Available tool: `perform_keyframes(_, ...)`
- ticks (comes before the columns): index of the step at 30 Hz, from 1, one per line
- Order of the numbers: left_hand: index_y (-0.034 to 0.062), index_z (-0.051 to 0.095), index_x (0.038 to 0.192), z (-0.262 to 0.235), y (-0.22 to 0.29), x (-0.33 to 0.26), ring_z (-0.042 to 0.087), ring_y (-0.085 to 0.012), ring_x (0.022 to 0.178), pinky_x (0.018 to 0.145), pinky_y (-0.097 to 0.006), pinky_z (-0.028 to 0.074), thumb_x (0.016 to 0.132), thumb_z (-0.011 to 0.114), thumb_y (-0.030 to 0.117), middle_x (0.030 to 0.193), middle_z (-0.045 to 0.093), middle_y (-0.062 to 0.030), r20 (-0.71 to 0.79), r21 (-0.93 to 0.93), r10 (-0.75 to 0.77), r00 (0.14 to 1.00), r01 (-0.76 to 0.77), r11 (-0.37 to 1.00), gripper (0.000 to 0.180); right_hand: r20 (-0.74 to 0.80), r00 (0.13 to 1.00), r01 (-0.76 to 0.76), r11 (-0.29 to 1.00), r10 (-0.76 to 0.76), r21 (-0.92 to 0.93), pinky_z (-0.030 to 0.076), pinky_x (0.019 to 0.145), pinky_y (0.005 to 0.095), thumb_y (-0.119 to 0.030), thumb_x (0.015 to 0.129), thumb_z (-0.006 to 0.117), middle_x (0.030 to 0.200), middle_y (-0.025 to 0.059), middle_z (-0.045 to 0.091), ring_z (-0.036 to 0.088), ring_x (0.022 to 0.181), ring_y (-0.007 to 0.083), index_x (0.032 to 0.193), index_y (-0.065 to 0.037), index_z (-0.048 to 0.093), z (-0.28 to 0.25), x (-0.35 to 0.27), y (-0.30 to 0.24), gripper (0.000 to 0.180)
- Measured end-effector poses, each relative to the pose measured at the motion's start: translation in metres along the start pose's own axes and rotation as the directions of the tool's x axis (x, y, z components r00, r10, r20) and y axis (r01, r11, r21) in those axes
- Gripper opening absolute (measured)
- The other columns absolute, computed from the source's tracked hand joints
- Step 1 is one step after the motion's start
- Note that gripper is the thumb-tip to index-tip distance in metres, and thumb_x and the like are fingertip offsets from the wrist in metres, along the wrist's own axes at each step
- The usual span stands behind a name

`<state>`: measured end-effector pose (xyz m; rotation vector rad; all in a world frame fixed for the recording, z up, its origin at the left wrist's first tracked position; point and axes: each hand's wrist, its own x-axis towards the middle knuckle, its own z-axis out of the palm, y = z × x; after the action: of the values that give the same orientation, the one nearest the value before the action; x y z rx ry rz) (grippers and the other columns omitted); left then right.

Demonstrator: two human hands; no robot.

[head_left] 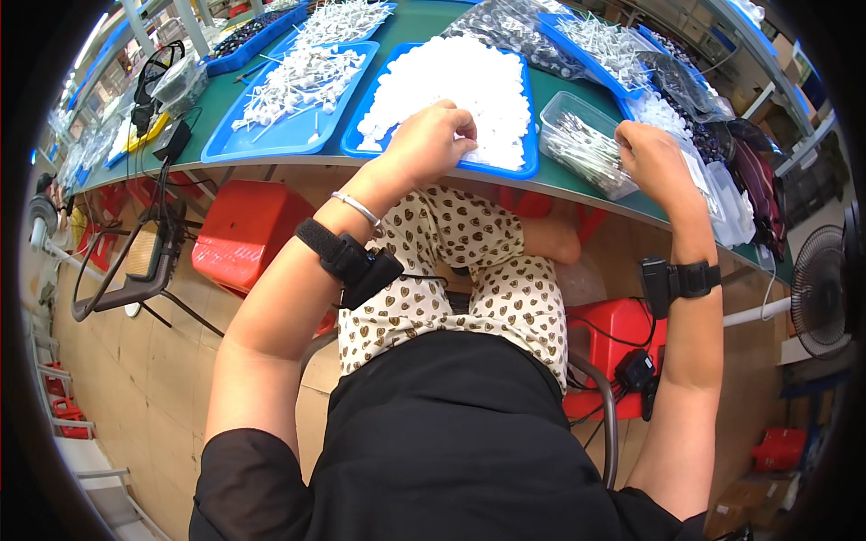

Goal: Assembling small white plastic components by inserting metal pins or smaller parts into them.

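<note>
Fingers of the left hand [426,142] curl together over the blue tray [531,153] of white pieces [487,86], while those of the right hand [654,160] bend inward at the right side of the clear box [554,108]; I cannot tell whether either pinches anything. In that box on the desk [408,20], thin white sticks [582,147] lie bunched, long axes mostly slanting from far left to near right.

blue trays [530,144]: glossy plastic | clear tub [621,187]: smooth plastic | bracelet [357,208]: shiny metal
</note>
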<state>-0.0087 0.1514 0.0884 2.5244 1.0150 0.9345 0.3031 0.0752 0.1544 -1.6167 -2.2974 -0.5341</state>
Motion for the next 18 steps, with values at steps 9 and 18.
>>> perform_keyframes(9,-0.0012,0.058,0.098,-0.016,0.014,-0.002,0.062,-0.0127,0.084,0.073,-0.024,0.051,0.088,0.061,0.009,0.09,0.062,-0.0067,-0.071,-0.751,-0.417,0.906,0.227,0.62,0.015,-0.109,0.882,-0.242,0.638,0.459,0.731,0.046,0.069,0.0253,-0.006,0.085,0.059,0.086,0.0084,0.065,0.058,0.074,0.0121,0.097,0.0,0.06,-0.008,-0.023,-0.038,0.014)
perform_keyframes(18,-0.0005,0.06,0.104,0.018,0.097,-0.107,0.059,-0.0089,0.078,0.07,-0.021,0.049,0.085,0.067,0.011,0.09,0.063,-0.0039,0.48,-0.877,-0.344,0.807,0.438,-0.197,0.023,0.241,0.901,-0.056,-0.453,0.361,0.89,0.049,0.074,0.0255,0.001,0.082,0.065,0.092,0.0095,0.064,0.061,0.079,0.0132,0.097,0.0,0.056,0.022,-0.093,-0.161,0.018)
